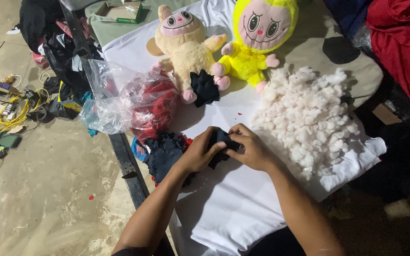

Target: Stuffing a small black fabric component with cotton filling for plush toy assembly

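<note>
Both hands meet over the white sheet [224, 208], clamped together on one small dark fabric piece [220, 142]: the left hand [199, 152] pinches its near-left edge from beneath and the side, the right hand [250, 149] folds over its top with fingers curled down, so the cloth is pinned between the two and lifted barely clear of the sheet, or resting on it; which, I cannot tell. Held this way the piece appears bunched rather than spread, probably so both thumbs can work one spot. Just left of the grip lies a heap of dark blue fabric [164, 154] with red scraps under it, close at hand like a supply pile. Beyond that, farther left, a clear plastic bag [119, 102] holds red material, mouth slumped open. To the right of the grip, near but not touching, a mound of white stuffing [304, 114] sits loose on the sheet within easy reach. Ahead of the grip, a cream plush doll [186, 50] and a yellow plush doll [257, 42] lie propped, faces up; another dark scrap [204, 87] rests against the cream one's legs.
</note>
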